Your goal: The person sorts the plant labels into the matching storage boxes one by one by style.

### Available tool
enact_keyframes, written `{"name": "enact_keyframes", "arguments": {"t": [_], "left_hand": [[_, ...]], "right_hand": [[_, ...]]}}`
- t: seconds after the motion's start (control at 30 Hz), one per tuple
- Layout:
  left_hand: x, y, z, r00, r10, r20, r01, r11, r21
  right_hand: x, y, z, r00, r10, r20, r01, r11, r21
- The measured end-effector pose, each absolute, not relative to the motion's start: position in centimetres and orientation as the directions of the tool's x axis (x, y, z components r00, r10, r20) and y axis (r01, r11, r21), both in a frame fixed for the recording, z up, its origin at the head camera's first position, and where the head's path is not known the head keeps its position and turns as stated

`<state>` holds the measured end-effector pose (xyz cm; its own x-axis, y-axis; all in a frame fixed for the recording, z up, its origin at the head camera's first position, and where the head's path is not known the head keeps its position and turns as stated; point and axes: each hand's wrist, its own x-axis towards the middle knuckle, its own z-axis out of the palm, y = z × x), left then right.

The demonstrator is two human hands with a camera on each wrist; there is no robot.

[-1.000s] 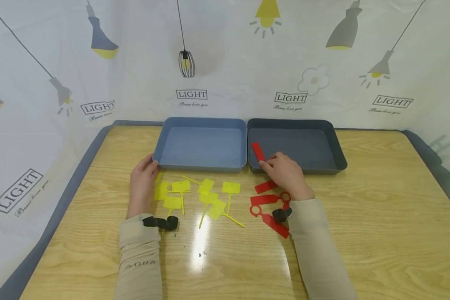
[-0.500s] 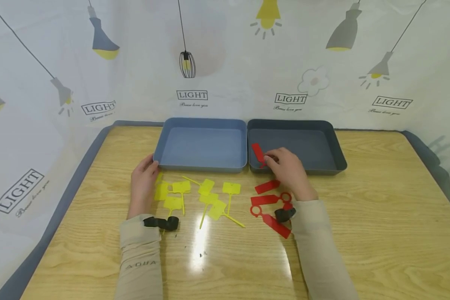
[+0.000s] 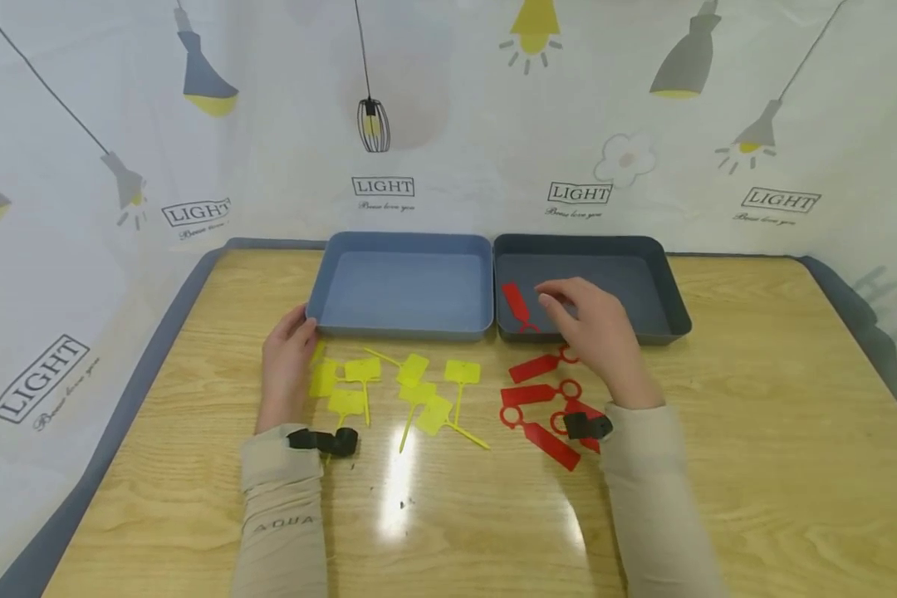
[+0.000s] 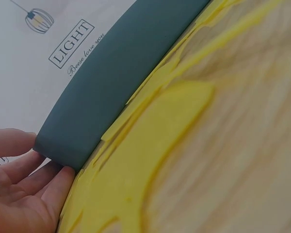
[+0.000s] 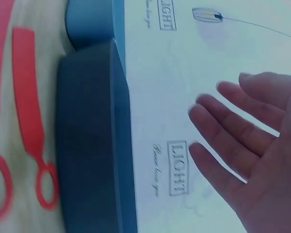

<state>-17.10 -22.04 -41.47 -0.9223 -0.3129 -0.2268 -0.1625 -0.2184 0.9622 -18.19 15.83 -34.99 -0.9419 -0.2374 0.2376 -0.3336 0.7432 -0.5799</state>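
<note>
My left hand (image 3: pixel 286 370) holds the front left corner of the light blue tray (image 3: pixel 399 334); in the left wrist view its fingers (image 4: pixel 58 191) meet the tray's corner. A red ring tag (image 3: pixel 515 304) lies inside the left end of the dark grey tray (image 3: pixel 594 339). Over that tray hovers my right hand (image 3: pixel 590 328), apart from the tag, its fingers loosely bent around nothing. The right wrist view shows those fingers (image 5: pixel 223 126) spread. Several red ring tags (image 3: pixel 534 367) lie on the table before the dark tray, one partly behind the wrist.
Several yellow T-shaped plant labels (image 3: pixel 433 415) lie scattered before the light blue tray, some overlapping. The two trays stand side by side at the back of the wooden table (image 3: pixel 762 432). A printed cloth (image 3: pixel 463 124) hangs behind them.
My right hand has let go of the red ring tag, which now lies in the dark grey tray, and has moved right. My left hand has stayed at the light blue tray's corner.
</note>
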Motion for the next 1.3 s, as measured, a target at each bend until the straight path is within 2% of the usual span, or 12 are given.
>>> {"name": "enact_keyframes", "arguments": {"t": [0.27, 0.67, 1.03, 1.3], "left_hand": [[-17.7, -22.3, -42.6, -0.918, -0.336, -0.212, -0.148, -0.206, 0.967], [-17.7, -22.4, -42.4, -0.922, -0.321, -0.216, -0.142, -0.238, 0.961], [-17.1, -21.8, -40.7, -0.913, -0.334, -0.235, -0.176, -0.197, 0.965], [-17.5, -22.1, -42.0, -0.914, -0.339, -0.223, -0.167, -0.187, 0.968]], "right_hand": [[-17.7, 18.3, -33.9, -0.933, -0.261, 0.249, -0.357, 0.761, -0.542], [-17.0, 19.3, -35.0, -0.929, -0.304, 0.211, -0.37, 0.755, -0.541], [-17.8, 18.2, -36.6, -0.931, -0.365, 0.017, -0.311, 0.765, -0.564], [-17.9, 17.7, -37.5, -0.899, -0.431, -0.08, -0.332, 0.79, -0.516]]}}
